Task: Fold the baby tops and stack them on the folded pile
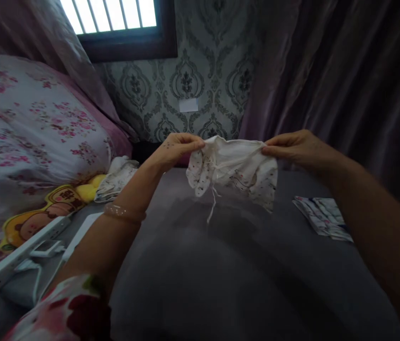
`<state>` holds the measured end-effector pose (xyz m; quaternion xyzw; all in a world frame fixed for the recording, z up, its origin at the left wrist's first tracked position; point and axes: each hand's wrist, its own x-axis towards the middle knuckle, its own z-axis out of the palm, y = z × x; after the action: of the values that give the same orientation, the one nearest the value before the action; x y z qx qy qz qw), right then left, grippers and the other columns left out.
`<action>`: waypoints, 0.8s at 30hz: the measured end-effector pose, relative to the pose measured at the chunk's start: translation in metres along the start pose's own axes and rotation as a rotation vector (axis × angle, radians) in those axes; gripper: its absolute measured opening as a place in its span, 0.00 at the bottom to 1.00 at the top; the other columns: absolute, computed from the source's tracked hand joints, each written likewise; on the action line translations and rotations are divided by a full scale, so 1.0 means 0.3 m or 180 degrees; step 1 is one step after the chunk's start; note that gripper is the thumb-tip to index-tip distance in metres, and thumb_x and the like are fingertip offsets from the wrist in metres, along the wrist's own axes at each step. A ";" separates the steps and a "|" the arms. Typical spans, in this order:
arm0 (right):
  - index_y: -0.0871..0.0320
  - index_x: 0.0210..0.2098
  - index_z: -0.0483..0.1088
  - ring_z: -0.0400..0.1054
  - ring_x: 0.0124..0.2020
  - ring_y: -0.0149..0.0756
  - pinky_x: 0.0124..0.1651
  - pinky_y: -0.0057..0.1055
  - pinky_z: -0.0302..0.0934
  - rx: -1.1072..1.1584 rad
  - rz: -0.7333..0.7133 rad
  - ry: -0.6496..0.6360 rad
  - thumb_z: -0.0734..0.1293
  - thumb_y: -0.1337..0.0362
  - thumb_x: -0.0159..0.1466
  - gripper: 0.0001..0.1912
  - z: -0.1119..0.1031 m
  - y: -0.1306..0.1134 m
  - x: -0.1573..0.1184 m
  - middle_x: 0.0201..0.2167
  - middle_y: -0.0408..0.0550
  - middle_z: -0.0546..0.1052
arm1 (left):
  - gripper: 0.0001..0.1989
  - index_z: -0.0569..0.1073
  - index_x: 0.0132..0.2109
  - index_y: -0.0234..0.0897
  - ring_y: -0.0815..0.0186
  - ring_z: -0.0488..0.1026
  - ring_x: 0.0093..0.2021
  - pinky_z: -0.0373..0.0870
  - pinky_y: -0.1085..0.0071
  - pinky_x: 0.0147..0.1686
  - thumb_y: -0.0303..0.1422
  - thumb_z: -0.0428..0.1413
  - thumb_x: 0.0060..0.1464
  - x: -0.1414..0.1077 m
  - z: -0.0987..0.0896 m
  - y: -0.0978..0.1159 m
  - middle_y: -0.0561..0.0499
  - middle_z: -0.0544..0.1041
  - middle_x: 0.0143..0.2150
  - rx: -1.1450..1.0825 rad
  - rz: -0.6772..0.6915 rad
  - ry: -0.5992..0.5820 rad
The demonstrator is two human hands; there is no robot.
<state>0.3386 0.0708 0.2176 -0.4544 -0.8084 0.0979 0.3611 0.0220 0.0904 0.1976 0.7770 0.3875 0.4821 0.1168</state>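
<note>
Red-and-white floral sleeve cloth [65,308] fills the near left, above a forearm wearing a pale, translucent bangle [123,213]. Past it, the left hand [176,149] is nearly closed, thumb and fingers pinching one upper corner of a small white cotton garment with a fine dark print [238,163]. The right hand [294,144] pinches the opposite upper corner likewise. Held at both ends, the top edge is drawn out fairly straight, probably so the cloth opens under its own weight; it hangs in the air over the far half of a dark grey, cloth-like surface [185,274], thin white ties [214,208] dangling from it.

Near the surface's right edge lies a folded stack of pale patterned cloth [322,218], flat and seemingly set aside to leave the middle free. By the far left corner, a looser white printed bundle [116,177] sits against a yellow cartoon cushion [32,227]. A white slotted strip [11,263] runs along the left side.

The right forearm hides one end of the folded stack, and the left one covers part of the left edge. The surface's near edge is out of view. Dim light and folds blur the garment's cut; I cannot tell whether it is a top or bottoms.
</note>
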 end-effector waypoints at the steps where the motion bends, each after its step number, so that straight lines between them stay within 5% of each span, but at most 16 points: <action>1: 0.51 0.32 0.78 0.72 0.38 0.46 0.37 0.38 0.65 -0.0013 -0.0051 -0.0060 0.68 0.42 0.55 0.20 -0.001 -0.009 -0.002 0.30 0.46 0.79 | 0.13 0.78 0.32 0.35 0.63 0.73 0.39 0.69 0.68 0.40 0.42 0.60 0.49 -0.002 -0.006 0.003 0.49 0.77 0.34 -0.0018 0.0051 -0.0061; 5: 0.52 0.29 0.77 0.70 0.46 0.46 0.45 0.41 0.65 0.0032 -0.0402 0.0128 0.69 0.45 0.55 0.16 -0.001 -0.049 -0.008 0.43 0.47 0.78 | 0.11 0.78 0.31 0.35 0.63 0.72 0.42 0.70 0.69 0.40 0.39 0.61 0.48 -0.002 -0.024 0.009 0.48 0.77 0.36 0.0058 0.0206 0.0476; 10: 0.52 0.28 0.77 0.69 0.46 0.45 0.46 0.41 0.64 0.0040 -0.0295 0.0269 0.70 0.48 0.56 0.14 0.004 -0.039 0.001 0.43 0.46 0.77 | 0.11 0.78 0.30 0.33 0.67 0.72 0.29 0.69 0.73 0.30 0.39 0.62 0.47 -0.012 -0.011 0.001 0.52 0.74 0.26 -0.0343 -0.0330 -0.0224; 12: 0.52 0.30 0.77 0.69 0.46 0.44 0.46 0.40 0.64 0.0266 -0.0216 0.0321 0.70 0.50 0.57 0.13 0.004 -0.015 0.008 0.45 0.46 0.77 | 0.12 0.77 0.31 0.34 0.69 0.71 0.27 0.68 0.73 0.29 0.40 0.60 0.49 -0.018 -0.003 -0.009 0.53 0.73 0.24 -0.0551 -0.0460 -0.0138; 19: 0.53 0.31 0.78 0.70 0.43 0.43 0.44 0.39 0.65 0.0327 -0.0092 0.0107 0.70 0.46 0.54 0.17 0.038 0.046 0.023 0.42 0.47 0.78 | 0.10 0.77 0.30 0.35 0.71 0.68 0.26 0.65 0.75 0.29 0.38 0.62 0.48 -0.010 0.054 -0.036 0.55 0.72 0.21 -0.0078 -0.0213 0.0077; 24: 0.53 0.31 0.77 0.71 0.36 0.43 0.37 0.36 0.64 0.0254 0.0138 0.0318 0.69 0.43 0.53 0.20 0.092 0.126 0.034 0.31 0.46 0.78 | 0.13 0.76 0.33 0.33 0.71 0.67 0.26 0.62 0.75 0.26 0.40 0.58 0.51 -0.005 0.102 -0.059 0.54 0.72 0.24 -0.0340 -0.0098 0.0283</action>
<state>0.3419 0.1052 0.1844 -0.4613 -0.7749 0.1150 0.4166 0.0387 0.1071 0.1711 0.7414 0.3779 0.5344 0.1481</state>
